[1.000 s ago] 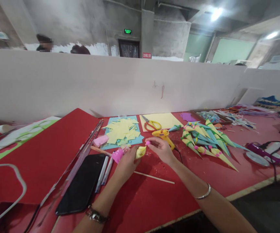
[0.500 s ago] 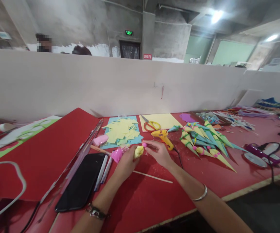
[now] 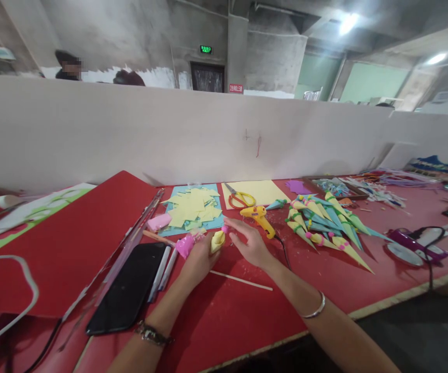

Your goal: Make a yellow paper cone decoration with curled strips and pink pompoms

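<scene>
My left hand is closed round a rolled yellow paper cone, whose wide end faces right. At the rim of the cone is a small pink ball. The fingertips of my right hand are on this ball, with the thumb just below it; whether the ball is stuck to the paper I cannot tell. A bag of pink clay lies just beyond my left hand. Past my right hand lies a yellow glue gun, its cord running toward me.
Yellow paper pieces are piled on a blue sheet, beside scissors on a pale yellow sheet. Finished paper cones lie in a heap at right. A black phone and pens are at left; a thin white stick lies in front.
The pink ball has moved from beside the cone, in my right fingertips, to the cone's rim. My right fingers have shifted slightly left and straightened.
</scene>
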A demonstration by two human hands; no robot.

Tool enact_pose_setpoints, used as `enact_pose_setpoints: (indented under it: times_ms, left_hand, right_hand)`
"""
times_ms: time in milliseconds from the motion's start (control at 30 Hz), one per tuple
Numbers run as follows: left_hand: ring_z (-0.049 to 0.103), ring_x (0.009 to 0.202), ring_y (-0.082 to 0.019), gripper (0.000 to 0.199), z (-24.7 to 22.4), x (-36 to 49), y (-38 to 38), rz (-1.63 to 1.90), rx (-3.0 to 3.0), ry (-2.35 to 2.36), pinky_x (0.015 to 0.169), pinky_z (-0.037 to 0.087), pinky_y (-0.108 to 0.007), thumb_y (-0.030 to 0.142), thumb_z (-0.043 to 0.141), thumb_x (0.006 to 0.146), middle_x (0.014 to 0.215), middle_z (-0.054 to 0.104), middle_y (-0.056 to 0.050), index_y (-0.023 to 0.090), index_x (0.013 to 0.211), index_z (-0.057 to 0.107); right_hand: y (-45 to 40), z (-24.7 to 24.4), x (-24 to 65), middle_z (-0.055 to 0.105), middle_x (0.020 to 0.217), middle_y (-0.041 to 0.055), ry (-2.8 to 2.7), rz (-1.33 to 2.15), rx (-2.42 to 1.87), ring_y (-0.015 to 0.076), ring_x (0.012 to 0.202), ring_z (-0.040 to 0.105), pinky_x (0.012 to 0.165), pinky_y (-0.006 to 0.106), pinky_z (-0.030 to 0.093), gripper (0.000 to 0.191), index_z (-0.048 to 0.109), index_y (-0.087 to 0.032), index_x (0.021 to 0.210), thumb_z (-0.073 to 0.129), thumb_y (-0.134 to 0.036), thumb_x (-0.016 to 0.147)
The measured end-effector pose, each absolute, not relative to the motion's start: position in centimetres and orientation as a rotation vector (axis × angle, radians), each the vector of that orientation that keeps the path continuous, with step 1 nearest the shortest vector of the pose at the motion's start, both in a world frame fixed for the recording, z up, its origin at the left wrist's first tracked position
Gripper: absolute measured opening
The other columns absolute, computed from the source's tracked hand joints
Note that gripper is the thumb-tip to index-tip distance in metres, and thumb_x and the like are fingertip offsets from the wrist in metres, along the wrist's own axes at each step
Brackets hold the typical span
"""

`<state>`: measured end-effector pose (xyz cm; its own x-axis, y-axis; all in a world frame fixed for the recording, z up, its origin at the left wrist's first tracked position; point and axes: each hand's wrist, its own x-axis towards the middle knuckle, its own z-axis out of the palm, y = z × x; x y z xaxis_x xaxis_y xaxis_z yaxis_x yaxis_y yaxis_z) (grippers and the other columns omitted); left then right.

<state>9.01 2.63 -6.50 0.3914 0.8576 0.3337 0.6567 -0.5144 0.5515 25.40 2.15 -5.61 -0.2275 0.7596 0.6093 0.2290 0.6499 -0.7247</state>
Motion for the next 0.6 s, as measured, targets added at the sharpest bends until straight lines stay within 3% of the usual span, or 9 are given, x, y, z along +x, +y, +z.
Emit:
enact_pose_setpoints:
  times_ms: [300,600]
  left_hand:
    - [0.056,0.069,-0.018,0.021,-6.51,8.46,2.67,0.859,2.341,1.380,0.062,0.044,-0.028,0.016,0.048,0.069,0.078,0.059,-0.003,0.018,0.090,0.048]
    - [0.057,0.069,-0.019,0.023,-6.56,8.69,2.44,0.826,2.368,1.401,0.061,0.042,-0.028,0.015,0.048,0.069,0.077,0.060,-0.003,0.018,0.093,0.048]
  right_hand:
    - [2.69,-5.84,24.76,0.059,0.113,0.0033,-1.787,0.616,-0.781,0.0178,0.107,0.052,0.093,0.036,0.039,0.031,0.055,-0.026,0.113,0.046,-0.026,0.083]
    - [2.76,-5.76,24.77,0.064,0.090,0.0056,-1.663,0.693,-0.812,0.0169,0.083,0.059,0.074,0.029,0.048,0.020,0.065,-0.022,0.093,0.051,-0.028,0.080]
